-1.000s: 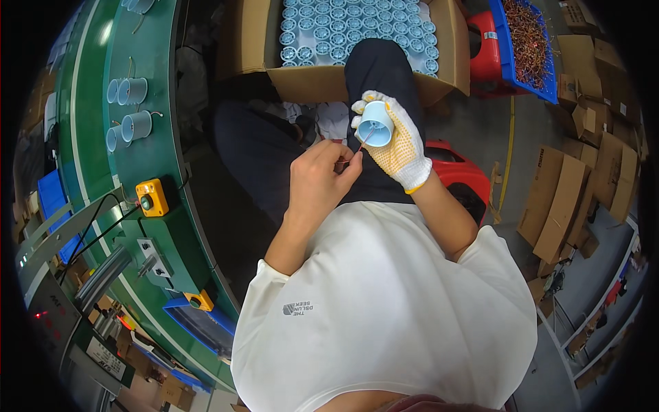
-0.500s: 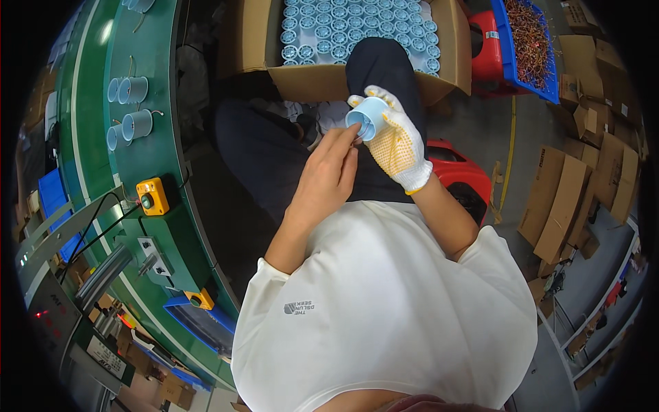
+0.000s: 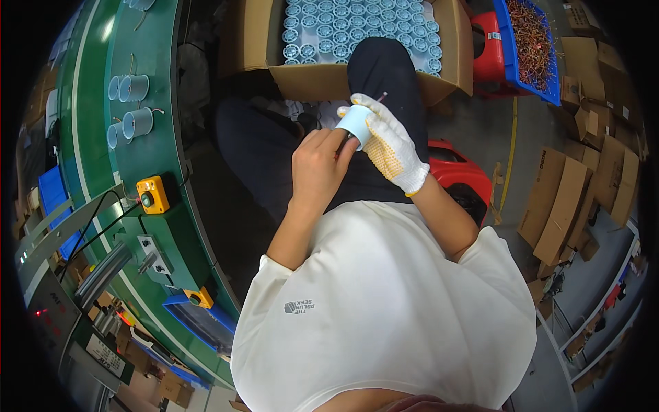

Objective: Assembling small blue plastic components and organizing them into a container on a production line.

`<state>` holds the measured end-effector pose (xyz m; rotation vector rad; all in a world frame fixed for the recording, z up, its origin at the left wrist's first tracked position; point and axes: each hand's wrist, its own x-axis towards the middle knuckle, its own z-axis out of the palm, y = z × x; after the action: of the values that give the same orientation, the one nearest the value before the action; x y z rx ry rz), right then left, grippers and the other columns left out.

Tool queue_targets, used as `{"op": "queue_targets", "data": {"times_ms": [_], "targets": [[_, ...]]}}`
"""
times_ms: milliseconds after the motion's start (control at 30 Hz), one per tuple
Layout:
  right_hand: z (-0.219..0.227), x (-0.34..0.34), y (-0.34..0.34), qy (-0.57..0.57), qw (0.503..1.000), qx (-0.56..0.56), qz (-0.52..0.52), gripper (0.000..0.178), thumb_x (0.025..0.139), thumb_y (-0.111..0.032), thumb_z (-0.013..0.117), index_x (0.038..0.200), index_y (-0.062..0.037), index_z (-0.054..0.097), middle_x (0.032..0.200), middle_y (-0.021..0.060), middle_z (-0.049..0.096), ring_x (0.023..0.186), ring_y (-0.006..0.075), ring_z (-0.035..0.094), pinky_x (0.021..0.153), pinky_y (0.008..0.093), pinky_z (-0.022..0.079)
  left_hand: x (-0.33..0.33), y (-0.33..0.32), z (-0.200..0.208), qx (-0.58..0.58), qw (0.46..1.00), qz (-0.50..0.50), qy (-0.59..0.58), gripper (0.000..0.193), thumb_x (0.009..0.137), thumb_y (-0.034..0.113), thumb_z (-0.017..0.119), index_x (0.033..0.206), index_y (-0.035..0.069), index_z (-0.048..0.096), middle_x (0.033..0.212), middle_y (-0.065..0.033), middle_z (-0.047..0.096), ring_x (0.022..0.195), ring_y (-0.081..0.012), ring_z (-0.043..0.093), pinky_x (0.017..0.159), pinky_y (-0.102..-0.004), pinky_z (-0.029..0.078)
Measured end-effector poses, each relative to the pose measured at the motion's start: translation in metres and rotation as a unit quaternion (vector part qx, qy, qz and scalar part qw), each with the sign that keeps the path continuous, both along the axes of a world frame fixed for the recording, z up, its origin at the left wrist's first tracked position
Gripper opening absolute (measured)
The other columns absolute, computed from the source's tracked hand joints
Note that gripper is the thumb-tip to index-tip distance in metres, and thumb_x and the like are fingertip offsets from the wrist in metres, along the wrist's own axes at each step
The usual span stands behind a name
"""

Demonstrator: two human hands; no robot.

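Observation:
A light blue plastic cup (image 3: 355, 124) is held above my lap, tilted, its open end toward my left hand. Around its side wraps my right hand (image 3: 392, 141), closed, in a white glove with yellow dots. My bare left hand (image 3: 321, 163) has its fingertips pinched at the cup's mouth, partly inside it. What those fingers grip is mostly hidden; a small dark piece shows between them. Past the gloved fingers, at the cup's other end, sticks out a thin wire tip (image 3: 384, 97).
Ahead stands a cardboard box (image 3: 309, 81) with rows of similar blue cups. At left, a green bench (image 3: 154, 161) carries several cups with wires and a yellow button box (image 3: 152, 196). A blue tray (image 3: 509, 51) of wires sits far right, above a red stool (image 3: 484, 51). Flattened cartons (image 3: 559, 206) lean at right.
The cup has tipped and shifted slightly left. My left fingers have gone from its rim to a pinch in its mouth. A wire tip now shows beyond the glove.

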<state>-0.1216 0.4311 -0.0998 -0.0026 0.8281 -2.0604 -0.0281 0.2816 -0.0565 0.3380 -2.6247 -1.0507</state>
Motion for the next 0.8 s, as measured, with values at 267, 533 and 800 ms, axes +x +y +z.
{"op": "queue_targets", "data": {"times_ms": [267, 533, 800], "targets": [[-0.006, -0.002, -0.005, -0.032, 0.998, 0.03, 0.035, 0.048, 0.114, -0.023, 0.05, 0.158, -0.0031, 0.045, 0.144, 0.0186, 0.061, 0.128, 0.0232, 0.063, 0.109, 0.0352, 0.052, -0.003, -0.003, -0.013, -0.092, 0.996, -0.006, 0.022, 0.016, 0.083, 0.018, 0.086, 0.09, 0.008, 0.076, 0.074, -0.0038, 0.054, 0.071, -0.0236, 0.053, 0.066, -0.0385, 0.04], [-0.011, 0.002, -0.009, -0.127, 0.991, -0.019, 0.027, 0.043, 0.113, -0.023, 0.054, 0.152, -0.0045, 0.051, 0.137, 0.0175, 0.065, 0.125, 0.0257, 0.066, 0.102, 0.038, 0.057, -0.001, -0.002, -0.019, -0.1, 0.986, 0.058, 0.12, 0.018, 0.074, 0.02, 0.091, 0.086, 0.016, 0.079, 0.078, -0.0011, 0.053, 0.073, -0.0238, 0.051, 0.067, -0.0382, 0.042], [-0.014, 0.002, -0.011, -0.161, 0.986, -0.038, 0.015, 0.037, 0.114, -0.019, 0.052, 0.148, -0.004, 0.054, 0.128, 0.0109, 0.067, 0.12, 0.0226, 0.068, 0.1, 0.0337, 0.058, -0.009, -0.015, -0.01, -0.033, 0.99, -0.004, 0.137, 0.023, 0.071, 0.013, 0.095, 0.086, 0.009, 0.078, 0.089, -0.0045, 0.055, 0.077, -0.0218, 0.049, 0.066, -0.0358, 0.042]]}}
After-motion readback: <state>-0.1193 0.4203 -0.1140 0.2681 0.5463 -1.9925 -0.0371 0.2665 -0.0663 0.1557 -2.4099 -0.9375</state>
